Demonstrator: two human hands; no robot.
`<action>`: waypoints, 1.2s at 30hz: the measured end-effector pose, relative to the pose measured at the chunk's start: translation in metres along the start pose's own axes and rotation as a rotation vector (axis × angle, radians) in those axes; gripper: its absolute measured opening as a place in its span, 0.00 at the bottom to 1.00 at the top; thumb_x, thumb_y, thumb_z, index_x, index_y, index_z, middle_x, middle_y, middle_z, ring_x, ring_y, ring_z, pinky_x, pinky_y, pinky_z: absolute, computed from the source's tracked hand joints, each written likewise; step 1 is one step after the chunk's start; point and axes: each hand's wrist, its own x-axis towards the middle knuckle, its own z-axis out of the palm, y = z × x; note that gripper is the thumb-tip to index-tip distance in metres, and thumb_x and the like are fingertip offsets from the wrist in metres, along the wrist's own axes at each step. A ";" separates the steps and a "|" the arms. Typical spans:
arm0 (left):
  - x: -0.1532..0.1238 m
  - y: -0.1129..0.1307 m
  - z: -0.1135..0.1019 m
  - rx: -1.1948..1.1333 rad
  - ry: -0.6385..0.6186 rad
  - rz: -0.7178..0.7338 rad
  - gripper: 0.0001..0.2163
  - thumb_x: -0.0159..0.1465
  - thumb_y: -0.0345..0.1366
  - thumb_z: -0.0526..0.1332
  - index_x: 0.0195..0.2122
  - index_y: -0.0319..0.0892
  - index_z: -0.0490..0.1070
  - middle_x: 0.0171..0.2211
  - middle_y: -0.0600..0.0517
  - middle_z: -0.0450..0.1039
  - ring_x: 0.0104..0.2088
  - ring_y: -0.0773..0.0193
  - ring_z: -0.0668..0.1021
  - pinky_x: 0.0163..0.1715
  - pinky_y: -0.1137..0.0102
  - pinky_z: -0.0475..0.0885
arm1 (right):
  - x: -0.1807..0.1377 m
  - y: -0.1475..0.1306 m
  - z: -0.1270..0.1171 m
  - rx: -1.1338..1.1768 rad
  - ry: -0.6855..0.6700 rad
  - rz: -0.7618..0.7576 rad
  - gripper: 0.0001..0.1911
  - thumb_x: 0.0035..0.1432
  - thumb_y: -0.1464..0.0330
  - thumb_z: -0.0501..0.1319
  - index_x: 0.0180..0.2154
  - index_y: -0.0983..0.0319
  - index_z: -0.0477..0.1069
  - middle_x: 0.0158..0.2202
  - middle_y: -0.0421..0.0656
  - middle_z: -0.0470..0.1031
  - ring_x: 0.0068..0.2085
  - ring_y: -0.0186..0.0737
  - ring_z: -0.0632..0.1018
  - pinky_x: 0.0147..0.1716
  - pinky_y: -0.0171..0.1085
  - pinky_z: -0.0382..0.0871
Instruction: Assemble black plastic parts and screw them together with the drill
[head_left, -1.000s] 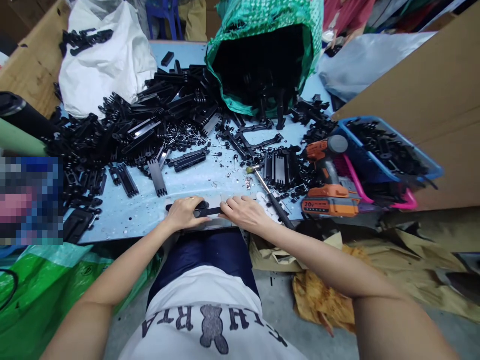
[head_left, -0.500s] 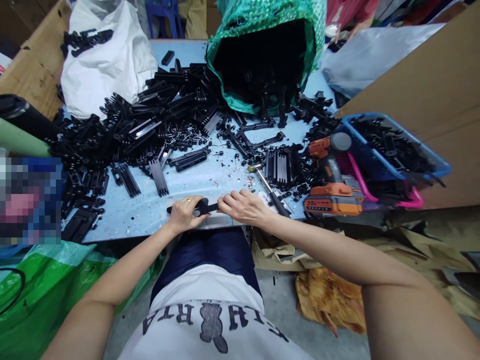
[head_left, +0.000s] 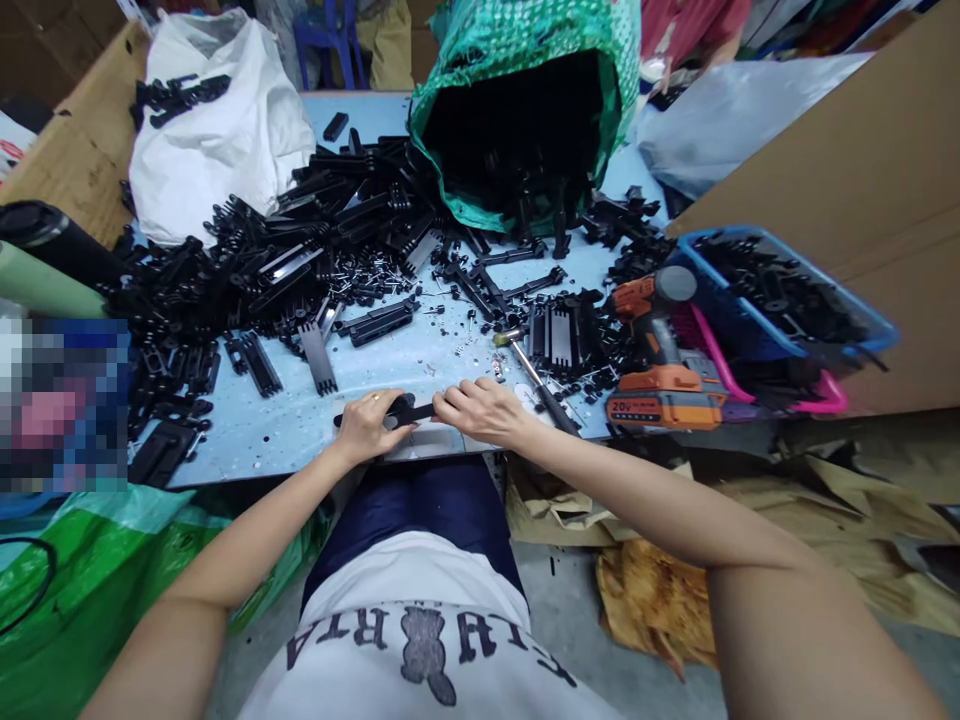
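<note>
Apparently for steadiness, the black part (head_left: pixel 418 413) is held over the near edge of the table (head_left: pixel 360 368), clasped by fingers of the left hand (head_left: pixel 366 425) and pinched by the right hand (head_left: pixel 478 410); a hammer (head_left: pixel 536 378) is laid within reach.

Ahead of the left hand (head_left: pixel 367 425) and right hand (head_left: pixel 480 410), a strip of blue tabletop (head_left: pixel 397 365) gives a low passage (small bits dot it). On its far side, a heap of black parts (head_left: pixel 300 240) and a green sack (head_left: pixel 540 50) block the reach. To the right, a hammer (head_left: pixel 551 403) lies aslant, with a power drill (head_left: pixel 660 340) beyond it.
</note>
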 end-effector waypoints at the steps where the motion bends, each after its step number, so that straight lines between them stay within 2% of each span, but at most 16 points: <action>1: -0.001 0.000 0.000 -0.008 -0.017 -0.005 0.21 0.57 0.48 0.60 0.46 0.41 0.66 0.39 0.48 0.74 0.40 0.61 0.77 0.39 0.69 0.70 | -0.001 0.000 0.002 0.009 -0.001 -0.012 0.11 0.66 0.68 0.47 0.40 0.65 0.66 0.29 0.43 0.67 0.30 0.34 0.64 0.27 0.39 0.43; 5: 0.000 0.004 -0.001 -0.004 -0.142 -0.019 0.22 0.57 0.51 0.59 0.45 0.40 0.67 0.38 0.48 0.74 0.39 0.59 0.76 0.38 0.68 0.70 | -0.010 0.005 0.018 0.072 -0.008 0.006 0.15 0.67 0.62 0.46 0.40 0.64 0.67 0.29 0.43 0.67 0.29 0.34 0.64 0.28 0.38 0.45; 8: 0.021 0.009 0.003 0.016 -0.256 0.016 0.27 0.57 0.54 0.58 0.51 0.40 0.64 0.44 0.46 0.71 0.45 0.56 0.73 0.41 0.65 0.70 | -0.025 0.005 0.040 0.129 0.039 0.104 0.20 0.65 0.57 0.47 0.37 0.64 0.68 0.27 0.43 0.67 0.30 0.35 0.65 0.29 0.37 0.48; 10: 0.054 0.009 0.013 0.037 -0.267 0.025 0.25 0.61 0.49 0.55 0.55 0.40 0.61 0.50 0.45 0.66 0.51 0.54 0.68 0.47 0.62 0.67 | -0.038 0.002 0.054 0.176 0.081 0.182 0.20 0.64 0.56 0.48 0.35 0.65 0.69 0.29 0.44 0.69 0.31 0.35 0.66 0.31 0.37 0.50; 11: 0.075 0.007 0.021 0.052 -0.250 0.006 0.21 0.64 0.44 0.52 0.55 0.40 0.61 0.51 0.45 0.65 0.52 0.55 0.67 0.49 0.62 0.65 | -0.043 0.000 0.059 0.206 0.096 0.202 0.20 0.63 0.55 0.49 0.34 0.65 0.69 0.30 0.44 0.70 0.33 0.36 0.67 0.32 0.36 0.51; 13: 0.122 -0.001 0.041 0.099 -0.220 -0.069 0.17 0.65 0.34 0.49 0.54 0.37 0.62 0.50 0.43 0.65 0.50 0.56 0.68 0.49 0.63 0.64 | -0.051 0.000 0.064 0.277 0.100 0.205 0.21 0.63 0.55 0.49 0.35 0.65 0.70 0.34 0.45 0.72 0.35 0.36 0.68 0.35 0.36 0.54; 15: 0.164 -0.009 0.063 0.125 -0.242 -0.144 0.19 0.62 0.25 0.48 0.55 0.35 0.61 0.49 0.41 0.65 0.49 0.57 0.68 0.48 0.64 0.64 | -0.050 0.007 0.066 0.340 0.060 0.247 0.21 0.63 0.55 0.48 0.37 0.64 0.70 0.35 0.45 0.72 0.37 0.38 0.68 0.38 0.36 0.56; 18: 0.201 -0.013 0.088 0.099 -0.248 -0.191 0.14 0.58 0.19 0.50 0.42 0.28 0.69 0.39 0.39 0.69 0.44 0.59 0.72 0.44 0.67 0.67 | -0.029 0.038 0.071 0.359 -0.037 0.532 0.19 0.66 0.60 0.46 0.41 0.65 0.69 0.37 0.47 0.71 0.40 0.39 0.69 0.40 0.36 0.60; 20: 0.204 -0.010 0.090 0.064 -0.220 -0.204 0.09 0.56 0.18 0.52 0.32 0.29 0.71 0.34 0.40 0.71 0.39 0.60 0.74 0.39 0.69 0.69 | -0.004 0.065 0.079 0.326 -0.124 0.750 0.18 0.66 0.63 0.45 0.44 0.66 0.68 0.39 0.49 0.71 0.42 0.41 0.70 0.41 0.36 0.61; 22: 0.192 -0.005 0.077 0.013 -0.164 -0.203 0.07 0.55 0.20 0.54 0.31 0.32 0.71 0.33 0.43 0.71 0.36 0.61 0.75 0.38 0.70 0.70 | 0.023 0.089 0.088 0.294 -0.222 0.889 0.16 0.65 0.66 0.46 0.44 0.67 0.68 0.41 0.52 0.70 0.43 0.43 0.70 0.40 0.37 0.62; 24: 0.164 -0.002 0.053 -0.054 -0.083 -0.202 0.07 0.57 0.23 0.56 0.33 0.35 0.71 0.34 0.46 0.72 0.37 0.63 0.75 0.39 0.71 0.70 | 0.045 0.105 0.097 0.291 -0.281 0.944 0.15 0.63 0.72 0.46 0.43 0.69 0.69 0.41 0.55 0.70 0.44 0.46 0.70 0.39 0.38 0.63; 27: 0.102 -0.006 0.010 -0.144 0.065 -0.277 0.07 0.61 0.29 0.54 0.37 0.36 0.71 0.37 0.47 0.71 0.39 0.67 0.75 0.40 0.74 0.71 | 0.062 0.113 0.103 0.341 -0.287 0.953 0.15 0.59 0.78 0.47 0.39 0.70 0.71 0.40 0.58 0.70 0.44 0.48 0.71 0.39 0.39 0.63; 29: 0.056 -0.011 -0.011 -0.248 0.194 -0.400 0.09 0.63 0.34 0.54 0.39 0.35 0.70 0.36 0.47 0.70 0.36 0.68 0.76 0.38 0.72 0.73 | 0.062 0.111 0.102 0.383 -0.288 0.947 0.13 0.57 0.77 0.50 0.38 0.69 0.72 0.40 0.56 0.71 0.42 0.47 0.72 0.39 0.39 0.63; 30: 0.034 -0.013 -0.017 -0.387 0.284 -0.487 0.09 0.61 0.36 0.56 0.38 0.35 0.70 0.35 0.48 0.70 0.34 0.67 0.76 0.37 0.71 0.74 | 0.060 0.108 0.099 0.406 -0.276 0.936 0.12 0.56 0.76 0.52 0.38 0.68 0.72 0.39 0.54 0.72 0.41 0.45 0.72 0.40 0.39 0.63; 33: -0.014 -0.014 -0.017 -0.708 0.446 -0.681 0.11 0.56 0.39 0.62 0.34 0.36 0.71 0.32 0.49 0.69 0.32 0.65 0.77 0.37 0.67 0.75 | 0.049 0.087 0.083 0.584 -0.083 0.866 0.08 0.54 0.71 0.56 0.36 0.65 0.71 0.35 0.47 0.74 0.36 0.39 0.73 0.38 0.35 0.65; 36: -0.033 -0.010 -0.009 -0.678 0.479 -0.685 0.10 0.54 0.38 0.63 0.33 0.36 0.73 0.32 0.50 0.69 0.34 0.65 0.76 0.37 0.68 0.74 | 0.031 0.050 0.064 0.852 0.216 0.762 0.09 0.54 0.65 0.58 0.34 0.64 0.71 0.31 0.44 0.74 0.32 0.36 0.74 0.35 0.34 0.67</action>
